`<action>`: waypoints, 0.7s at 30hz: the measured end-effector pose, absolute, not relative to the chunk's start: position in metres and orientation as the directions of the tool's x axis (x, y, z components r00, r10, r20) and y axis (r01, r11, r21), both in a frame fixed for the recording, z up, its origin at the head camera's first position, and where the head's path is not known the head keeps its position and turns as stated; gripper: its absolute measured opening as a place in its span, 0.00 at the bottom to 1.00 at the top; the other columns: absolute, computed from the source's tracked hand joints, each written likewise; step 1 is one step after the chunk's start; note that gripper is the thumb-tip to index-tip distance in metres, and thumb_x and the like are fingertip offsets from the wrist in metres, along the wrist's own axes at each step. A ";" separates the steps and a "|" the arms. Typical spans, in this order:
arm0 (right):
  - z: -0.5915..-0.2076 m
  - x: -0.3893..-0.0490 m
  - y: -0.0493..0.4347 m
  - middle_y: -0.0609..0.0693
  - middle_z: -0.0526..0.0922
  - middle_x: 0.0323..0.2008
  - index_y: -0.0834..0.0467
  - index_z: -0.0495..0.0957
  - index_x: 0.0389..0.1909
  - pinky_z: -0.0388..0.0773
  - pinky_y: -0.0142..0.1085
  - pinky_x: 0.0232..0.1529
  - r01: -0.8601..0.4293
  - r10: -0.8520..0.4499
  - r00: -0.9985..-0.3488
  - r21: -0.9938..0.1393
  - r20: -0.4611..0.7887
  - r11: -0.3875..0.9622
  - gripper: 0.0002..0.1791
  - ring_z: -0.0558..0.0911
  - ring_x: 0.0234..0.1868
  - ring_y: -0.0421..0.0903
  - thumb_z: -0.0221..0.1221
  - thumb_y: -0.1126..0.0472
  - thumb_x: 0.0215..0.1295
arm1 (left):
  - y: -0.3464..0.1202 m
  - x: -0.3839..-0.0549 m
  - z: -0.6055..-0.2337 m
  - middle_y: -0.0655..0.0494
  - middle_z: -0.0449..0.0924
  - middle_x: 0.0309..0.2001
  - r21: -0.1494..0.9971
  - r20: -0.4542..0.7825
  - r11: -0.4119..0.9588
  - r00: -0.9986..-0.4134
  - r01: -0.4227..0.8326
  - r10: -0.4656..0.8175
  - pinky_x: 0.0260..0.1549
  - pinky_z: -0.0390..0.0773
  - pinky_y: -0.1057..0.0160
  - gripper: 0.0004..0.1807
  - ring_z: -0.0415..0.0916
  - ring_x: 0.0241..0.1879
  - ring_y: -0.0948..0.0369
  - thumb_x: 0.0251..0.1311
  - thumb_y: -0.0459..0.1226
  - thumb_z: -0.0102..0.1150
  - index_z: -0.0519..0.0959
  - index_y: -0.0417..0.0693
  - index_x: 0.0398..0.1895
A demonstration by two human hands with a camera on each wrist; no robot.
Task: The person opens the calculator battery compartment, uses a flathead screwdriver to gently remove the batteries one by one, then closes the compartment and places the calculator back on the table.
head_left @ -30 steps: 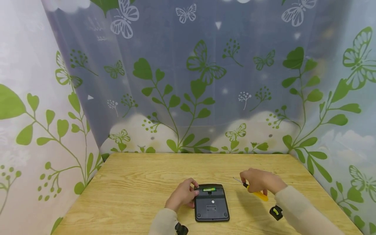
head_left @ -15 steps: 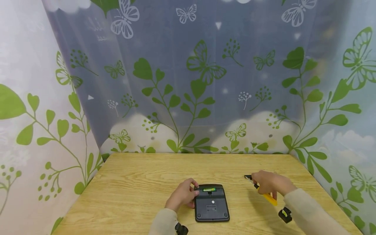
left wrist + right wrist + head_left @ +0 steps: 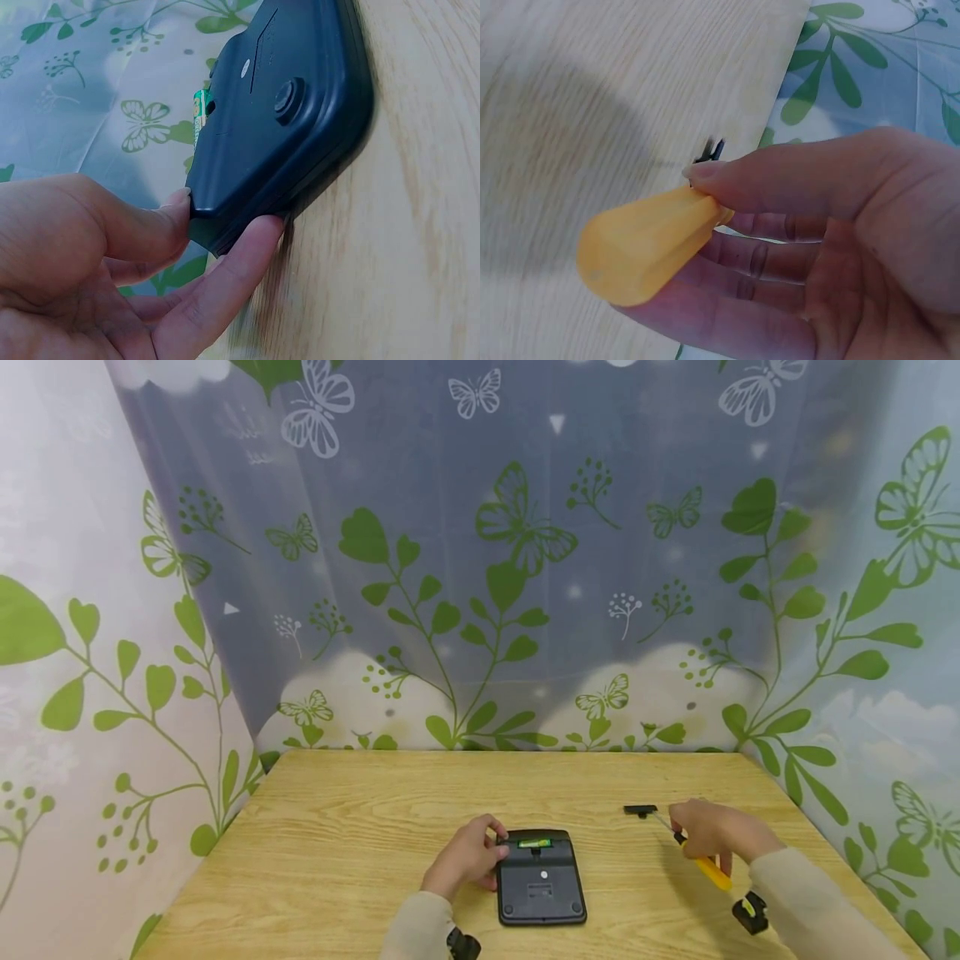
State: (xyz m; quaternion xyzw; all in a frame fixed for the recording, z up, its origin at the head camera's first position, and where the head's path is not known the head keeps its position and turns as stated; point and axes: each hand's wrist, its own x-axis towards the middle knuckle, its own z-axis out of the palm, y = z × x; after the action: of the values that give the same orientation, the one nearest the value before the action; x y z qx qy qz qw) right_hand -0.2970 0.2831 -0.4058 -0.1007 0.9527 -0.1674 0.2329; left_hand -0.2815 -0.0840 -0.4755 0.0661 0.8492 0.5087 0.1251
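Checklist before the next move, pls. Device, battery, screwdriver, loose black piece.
1. Black device held: ok, left hand grips its far-left corner.
2. Battery in device's back: ok; full seating, cannot tell.
3. Battery covered: not ok, it lies exposed.
4. Screwdriver in hand: ok, right hand grips the yellow handle.
5. Small black piece on device: not ok, it's off to the right, over the table.
6. Screwdriver clear of that piece: cannot tell, tip looks very close.
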 end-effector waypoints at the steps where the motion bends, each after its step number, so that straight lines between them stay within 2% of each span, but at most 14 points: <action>1: -0.407 -0.297 0.286 0.59 0.74 0.37 0.65 0.72 0.49 0.89 0.43 0.23 -0.109 -0.264 -0.873 -0.363 -0.410 0.925 0.15 0.85 0.23 0.51 0.59 0.76 0.63 | -0.084 -0.282 -0.476 0.47 0.74 0.36 0.880 -0.147 0.474 -0.960 -0.016 0.239 0.21 0.88 0.59 0.10 0.79 0.25 0.55 0.71 0.29 0.60 0.75 0.42 0.51; 9: -0.413 -0.298 0.302 0.58 0.76 0.31 0.66 0.69 0.47 0.90 0.47 0.26 -0.047 -0.227 -0.873 -0.388 -0.432 0.921 0.14 0.85 0.25 0.52 0.57 0.78 0.62 | -0.085 -0.282 -0.477 0.46 0.75 0.36 0.884 -0.148 0.468 -0.958 -0.017 0.245 0.20 0.88 0.59 0.09 0.79 0.24 0.56 0.71 0.29 0.60 0.75 0.41 0.51; 16: -0.421 -0.303 0.313 0.61 0.78 0.33 0.69 0.68 0.51 0.91 0.50 0.32 0.025 -0.202 -0.848 -0.417 -0.489 0.908 0.16 0.87 0.30 0.55 0.55 0.78 0.64 | -0.085 -0.283 -0.478 0.46 0.75 0.37 0.882 -0.140 0.472 -0.961 -0.011 0.239 0.20 0.87 0.59 0.10 0.79 0.24 0.55 0.71 0.29 0.60 0.75 0.40 0.52; 21: -0.424 -0.305 0.319 0.61 0.79 0.32 0.69 0.68 0.51 0.91 0.49 0.32 0.043 -0.184 -0.843 -0.405 -0.505 0.913 0.15 0.88 0.30 0.55 0.55 0.78 0.64 | -0.086 -0.284 -0.478 0.46 0.75 0.37 0.878 -0.145 0.479 -0.960 -0.014 0.238 0.19 0.87 0.59 0.10 0.79 0.24 0.55 0.71 0.29 0.60 0.75 0.41 0.52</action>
State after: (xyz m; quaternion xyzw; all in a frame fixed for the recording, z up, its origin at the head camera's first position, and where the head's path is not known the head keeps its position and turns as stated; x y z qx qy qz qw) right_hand -0.3051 0.3185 -0.4235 -0.0377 0.9379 -0.2049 0.2772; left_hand -0.2842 -0.0857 -0.4777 0.0658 0.8508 0.5062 0.1244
